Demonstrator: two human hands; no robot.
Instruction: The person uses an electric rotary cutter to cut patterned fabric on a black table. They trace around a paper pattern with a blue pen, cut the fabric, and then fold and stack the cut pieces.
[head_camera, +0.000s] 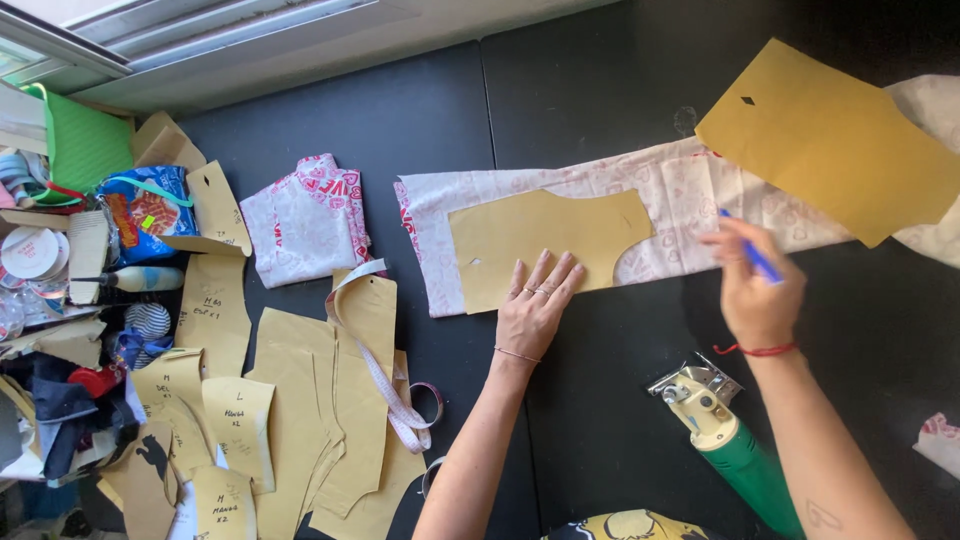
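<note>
Head view: we see two bare arms over a black tabletop. The left hand lies flat, fingers spread and gripping nothing, pressing one tan paper pattern piece onto a long strip of white fabric printed with pink hearts, which runs across the middle of the table. The right hand is closed around one blue pen, held just above the strip's right part. One larger tan card sheet overlaps the fabric at upper right. One folded piece of the same printed cloth lies apart to the left. Near the right forearm rests one green-handled electric cutter. At lower left we count roughly a dozen more tan pattern pieces, with one pale measuring tape trailing across them. One green basket stands at the far left.
</note>
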